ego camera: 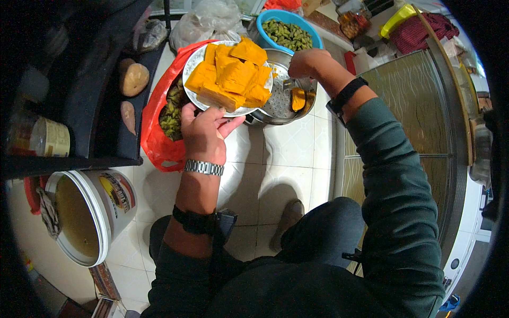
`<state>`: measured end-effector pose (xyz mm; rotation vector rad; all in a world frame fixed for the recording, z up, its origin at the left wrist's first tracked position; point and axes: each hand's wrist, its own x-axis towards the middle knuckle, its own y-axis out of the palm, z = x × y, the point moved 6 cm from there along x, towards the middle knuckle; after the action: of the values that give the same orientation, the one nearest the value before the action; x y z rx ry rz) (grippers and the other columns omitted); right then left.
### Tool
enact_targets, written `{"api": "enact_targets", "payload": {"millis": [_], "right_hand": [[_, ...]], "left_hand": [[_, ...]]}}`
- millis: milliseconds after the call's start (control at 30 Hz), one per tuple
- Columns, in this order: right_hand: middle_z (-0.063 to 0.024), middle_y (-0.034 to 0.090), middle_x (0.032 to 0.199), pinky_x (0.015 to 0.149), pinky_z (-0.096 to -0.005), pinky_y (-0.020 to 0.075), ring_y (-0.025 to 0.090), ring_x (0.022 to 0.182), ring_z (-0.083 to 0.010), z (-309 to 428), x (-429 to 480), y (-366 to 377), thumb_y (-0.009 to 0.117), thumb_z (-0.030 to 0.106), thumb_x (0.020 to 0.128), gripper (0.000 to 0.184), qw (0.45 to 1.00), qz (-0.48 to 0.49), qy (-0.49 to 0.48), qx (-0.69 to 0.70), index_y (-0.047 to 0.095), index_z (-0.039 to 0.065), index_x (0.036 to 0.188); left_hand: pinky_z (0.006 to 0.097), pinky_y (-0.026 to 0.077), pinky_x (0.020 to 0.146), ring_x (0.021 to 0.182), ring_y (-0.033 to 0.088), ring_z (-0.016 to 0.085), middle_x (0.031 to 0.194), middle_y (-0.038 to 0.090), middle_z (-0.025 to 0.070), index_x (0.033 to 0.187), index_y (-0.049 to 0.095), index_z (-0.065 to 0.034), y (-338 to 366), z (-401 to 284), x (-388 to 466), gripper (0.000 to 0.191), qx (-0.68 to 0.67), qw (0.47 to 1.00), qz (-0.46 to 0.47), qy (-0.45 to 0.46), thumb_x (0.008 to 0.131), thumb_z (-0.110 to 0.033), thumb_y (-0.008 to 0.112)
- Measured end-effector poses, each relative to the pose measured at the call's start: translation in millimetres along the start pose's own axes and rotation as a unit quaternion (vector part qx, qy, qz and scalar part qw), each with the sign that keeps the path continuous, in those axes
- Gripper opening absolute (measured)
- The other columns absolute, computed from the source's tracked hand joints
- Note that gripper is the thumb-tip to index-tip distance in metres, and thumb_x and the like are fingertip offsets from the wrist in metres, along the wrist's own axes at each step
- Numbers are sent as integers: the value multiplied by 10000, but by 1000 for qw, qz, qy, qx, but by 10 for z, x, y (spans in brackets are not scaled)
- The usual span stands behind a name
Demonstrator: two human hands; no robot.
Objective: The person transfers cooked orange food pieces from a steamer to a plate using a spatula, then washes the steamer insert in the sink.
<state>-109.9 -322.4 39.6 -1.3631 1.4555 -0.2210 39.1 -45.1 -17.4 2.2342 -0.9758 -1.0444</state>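
Observation:
My left hand (204, 133) grips the near edge of a white plate (190, 93), thumb at the rim and fingers beneath. Orange pumpkin chunks (234, 77) are heaped on it. To the right of the plate, and partly behind it, stands a metal steamer pot (274, 119) with a perforated tray (276, 99). My right hand (308, 65) is over the pot, fingers curled around what looks like a metal utensil (289, 83), mostly hidden. Just below that utensil, one pumpkin piece (298, 99) rests at the right side of the tray.
A red plastic bag (153, 131) of dark green horned pods lies left of the plate. Behind the pot is a blue basin (318, 37) of similar pods. Sweet potatoes (135, 79) sit on a black shelf (113, 131). A bucket (105, 222) holds brownish liquid. Glass-fronted cabinet doors (401, 107) stand right.

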Motion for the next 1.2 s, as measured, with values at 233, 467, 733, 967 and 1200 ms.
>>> {"api": "enact_targets", "payload": {"millis": [233, 467, 733, 967, 1200], "right_hand": [[-120, 777, 1338, 993, -412, 593, 763, 1198, -297, 12, 67, 202, 700, 385, 925, 461, 999, 14, -7, -44, 788, 177, 1326], [-93, 776, 963, 712, -354, 583, 737, 788, -233, -373, 392, 541, 714, 372, 975, 350, 995, 31, -54, 76, 777, 77, 1152], [-43, 582, 732, 530, -362, 435, 496, 581, -178, -546, 249, 453, 810, 294, 936, 306, 967, 95, 1, 235, 669, 34, 856], [-85, 683, 761, 558, -377, 503, 633, 628, -209, -489, 253, 492, 856, 211, 858, 238, 973, 62, -1, 220, 755, -4, 859], [-92, 699, 728, 553, -400, 492, 636, 628, -212, -717, 300, 587, 895, 303, 856, 316, 979, 49, 4, 198, 766, 21, 798]], "left_hand": [[606, 683, 898, 1151, 728, 453, 1366, 627, 253, 1417, 464, 10, -28, 1, 4, 547, -10, 1000, -7, 13, 884, 68, 574], [656, 631, 1018, 1239, 692, 497, 1405, 623, 266, 1469, 469, 17, -11, -3, 8, 583, 9, 1000, 4, 5, 897, 64, 576], [622, 659, 971, 1226, 701, 480, 1411, 625, 260, 1478, 467, 25, 3, -28, -2, 599, 12, 1000, 7, 3, 891, 58, 581], [601, 669, 956, 1221, 705, 473, 1409, 623, 260, 1483, 452, 25, -19, -16, 2, 627, 21, 1000, -14, -2, 873, 49, 593], [611, 663, 965, 1231, 699, 475, 1409, 620, 261, 1478, 453, 27, -4, -16, -11, 625, 26, 1000, -11, -3, 868, 48, 592]]}}
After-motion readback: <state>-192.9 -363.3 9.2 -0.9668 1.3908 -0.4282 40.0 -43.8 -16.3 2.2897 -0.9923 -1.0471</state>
